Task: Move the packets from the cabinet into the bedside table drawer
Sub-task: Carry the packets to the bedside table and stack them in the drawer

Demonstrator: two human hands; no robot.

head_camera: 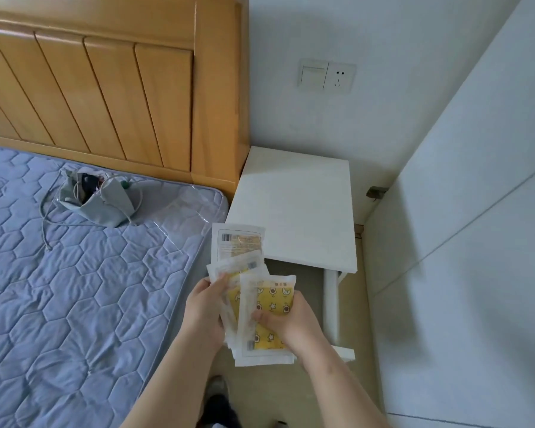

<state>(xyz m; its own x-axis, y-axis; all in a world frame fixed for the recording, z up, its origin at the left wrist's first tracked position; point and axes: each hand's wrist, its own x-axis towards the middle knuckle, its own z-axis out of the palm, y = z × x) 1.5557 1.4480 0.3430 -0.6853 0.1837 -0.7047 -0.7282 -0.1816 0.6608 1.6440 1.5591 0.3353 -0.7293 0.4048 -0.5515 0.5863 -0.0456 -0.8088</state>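
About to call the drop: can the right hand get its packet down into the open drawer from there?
Probably yes. The right hand holds the yellow packet right above the pulled-out drawer, with nothing seen between. The left hand holds the other packets alongside.

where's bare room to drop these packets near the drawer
The bedside table top is bare, bordered by the headboard and wall. The open drawer shows free floor right of the packets. The mattress corner near the grey pouch is crowded.

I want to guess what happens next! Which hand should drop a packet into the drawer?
Probably the right hand: it pinches the front yellow packet and is nearest the open drawer. The left hand holds the other packets.
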